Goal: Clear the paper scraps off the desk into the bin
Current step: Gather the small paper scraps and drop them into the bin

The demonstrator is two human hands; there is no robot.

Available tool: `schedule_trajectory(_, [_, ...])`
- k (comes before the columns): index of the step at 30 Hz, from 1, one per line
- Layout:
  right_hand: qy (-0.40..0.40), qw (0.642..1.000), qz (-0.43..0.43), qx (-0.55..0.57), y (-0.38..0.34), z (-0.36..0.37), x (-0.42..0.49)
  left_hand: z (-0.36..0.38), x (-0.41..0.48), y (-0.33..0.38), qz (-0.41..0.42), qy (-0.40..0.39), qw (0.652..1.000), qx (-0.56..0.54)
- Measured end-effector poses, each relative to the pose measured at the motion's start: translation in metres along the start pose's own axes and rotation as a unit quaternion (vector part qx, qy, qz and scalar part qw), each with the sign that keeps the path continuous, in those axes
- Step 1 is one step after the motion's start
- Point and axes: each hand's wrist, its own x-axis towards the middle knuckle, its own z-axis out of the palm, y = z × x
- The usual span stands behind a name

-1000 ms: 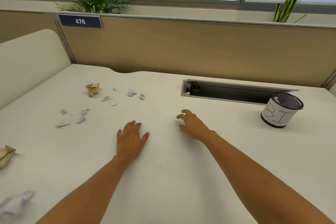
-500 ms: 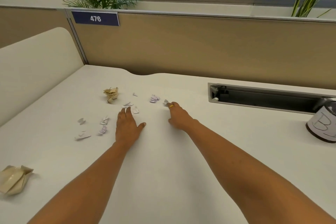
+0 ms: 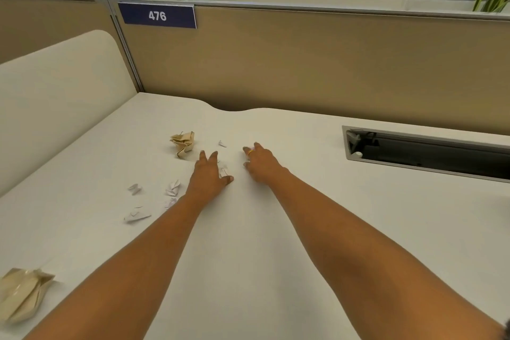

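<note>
1. Both of the person's arms reach out over the white desk (image 3: pixel 276 243), palms down, hands side by side near its middle.
2. The left hand (image 3: pixel 208 176) lies flat with fingers spread and loose. A small white scrap (image 3: pixel 224 170) sits right against its thumb side, at about 2 o'clock from the knuckles; whether the fingers have any hold on it I cannot tell.
3. The right hand (image 3: pixel 260 164) is lightly curled, fingertips down on the desk, a yellow ring (image 3: pixel 250 152) on one finger. A bit of white paper shows at its fingertips, but I cannot tell whether it is pinched.
4. A tiny white scrap (image 3: pixel 222 143) lies between the two hands, at 12 o'clock from the left one.
5. A crumpled tan paper ball (image 3: pixel 183 142) rests at 11 o'clock from the left hand, near but apart.
6. More white scraps (image 3: pixel 174 188) are scattered at 8 to 9 o'clock of the left hand, beside the forearm.
7. A larger crumpled tan wad (image 3: pixel 22 292) sits at the desk's near left edge.
8. The bin is out of view.
</note>
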Motion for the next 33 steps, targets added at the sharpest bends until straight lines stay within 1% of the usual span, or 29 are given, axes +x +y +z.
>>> schedule_trajectory(2, [0.009, 0.999, -0.021, -0.049, -0.001, 0.006, -0.004, 0.002, -0.002, -0.001, 0.024, 0.004, 1.000, 0.020])
schedule_trajectory(6, [0.081, 0.995, -0.040, -0.052, 0.001, 0.012, -0.020, 0.005, -0.011, 0.000, 0.078, 0.037, 0.993, 0.078])
schedule_trajectory(10, [0.102, 0.992, -0.045, -0.051, 0.003, 0.015, -0.041, 0.005, -0.024, 0.007, 0.066, 0.076, 0.993, 0.064])
schedule_trajectory(14, [0.110, 0.993, -0.031, -0.038, 0.008, 0.015, -0.065, 0.007, -0.039, 0.021, 0.062, 0.066, 0.989, 0.113])
schedule_trajectory(20, [0.105, 0.994, 0.010, 0.009, 0.021, 0.014, -0.104, 0.014, -0.067, 0.046, 0.085, 0.014, 0.982, 0.167])
schedule_trajectory(26, [0.094, 0.994, 0.022, 0.043, 0.044, 0.014, -0.142, 0.024, -0.102, 0.074, 0.104, -0.009, 0.984, 0.148])
schedule_trajectory(29, [0.089, 0.994, 0.019, 0.062, 0.060, 0.014, -0.166, 0.028, -0.122, 0.084, 0.095, -0.012, 0.990, 0.103])
schedule_trajectory(33, [0.072, 0.995, 0.008, 0.073, 0.086, 0.011, -0.200, 0.033, -0.147, 0.100, 0.082, 0.016, 0.996, 0.024])
